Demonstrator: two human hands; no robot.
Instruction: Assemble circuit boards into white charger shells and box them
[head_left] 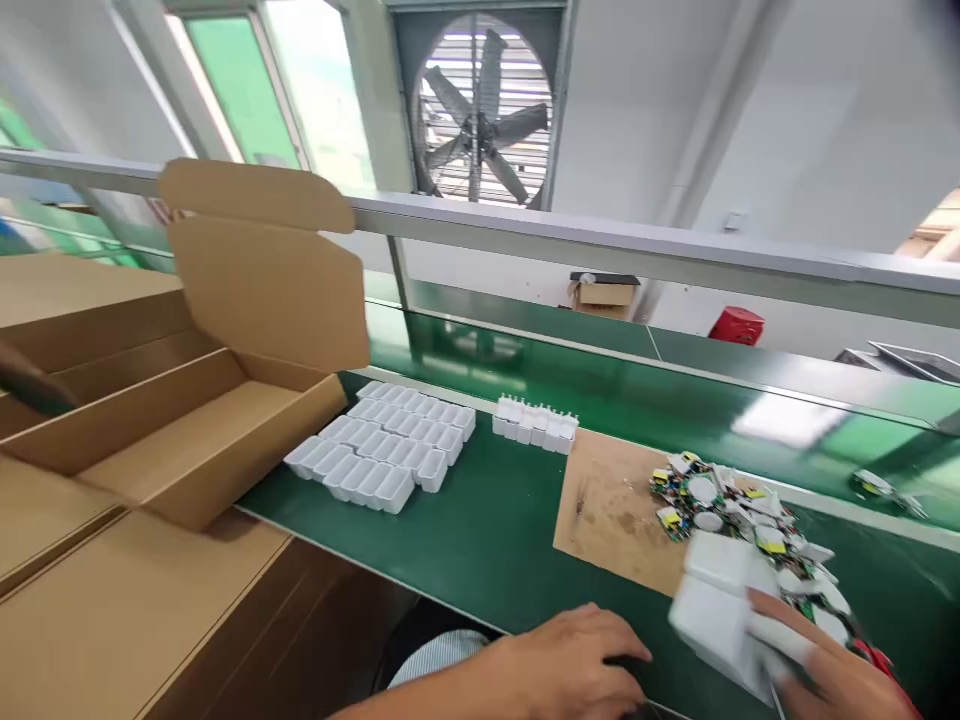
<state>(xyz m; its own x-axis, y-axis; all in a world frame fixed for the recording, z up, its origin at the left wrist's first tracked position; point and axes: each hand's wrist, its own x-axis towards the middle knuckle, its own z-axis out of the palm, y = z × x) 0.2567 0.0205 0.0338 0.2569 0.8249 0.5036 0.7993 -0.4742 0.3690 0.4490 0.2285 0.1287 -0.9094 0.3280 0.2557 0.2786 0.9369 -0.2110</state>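
My right hand [832, 665], smeared by motion at the lower right, is closed on white plastic casings [720, 610], several of them side by side. A white wrap shows around one of its fingers, and a thin metal tip [776, 695] pokes out below. Close to the table's front edge is my left hand [581, 660], its fingers bent and apart with nothing visible between them. Just beyond the casings lies a heap of small circuit boards with white round parts and yellow components [705, 490]. Part of the heap is hidden by the right hand.
Rows of white open trays [390, 445] stand on the green table [495, 535]. A cluster of white parts with pegs [535, 424] stands behind a brown board [607, 510]. An open cardboard box [202, 440] is at left. A red object [737, 326] sits farther back.
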